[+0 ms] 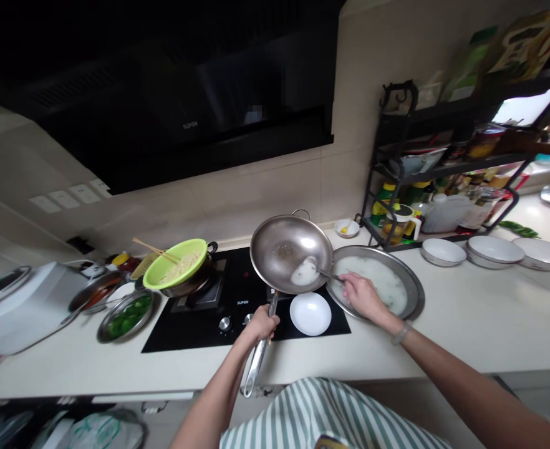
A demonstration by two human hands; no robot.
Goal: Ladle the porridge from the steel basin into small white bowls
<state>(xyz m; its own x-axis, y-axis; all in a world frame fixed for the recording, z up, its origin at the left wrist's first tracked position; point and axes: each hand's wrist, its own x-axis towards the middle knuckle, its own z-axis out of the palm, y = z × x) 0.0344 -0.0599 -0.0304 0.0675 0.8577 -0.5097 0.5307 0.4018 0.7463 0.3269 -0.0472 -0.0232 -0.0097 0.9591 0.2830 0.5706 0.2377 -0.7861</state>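
My left hand (262, 323) is wrapped round the long metal handle of a wok (275, 252), which tilts to the right over the stove. A little white, milky liquid (304, 274) lies at the wok's lower right. In my right hand (360, 292) is the handle of a ladle (324, 272), its bowl down in that liquid. Close under my right hand, a wide metal basin (418, 293) holds more milky soup with green bits; the wok's right edge overlaps its rim. An empty white bowl (310, 313) stands on the stove's front right.
A green colander (200, 249) with noodles and chopsticks rests on a pot on the left burner. Left of the stove are a dish of greens (130, 317) and a pan (83, 293). White bowls (443, 252) and a spice rack (373, 181) stand right; a range hood (186, 93) hangs above.
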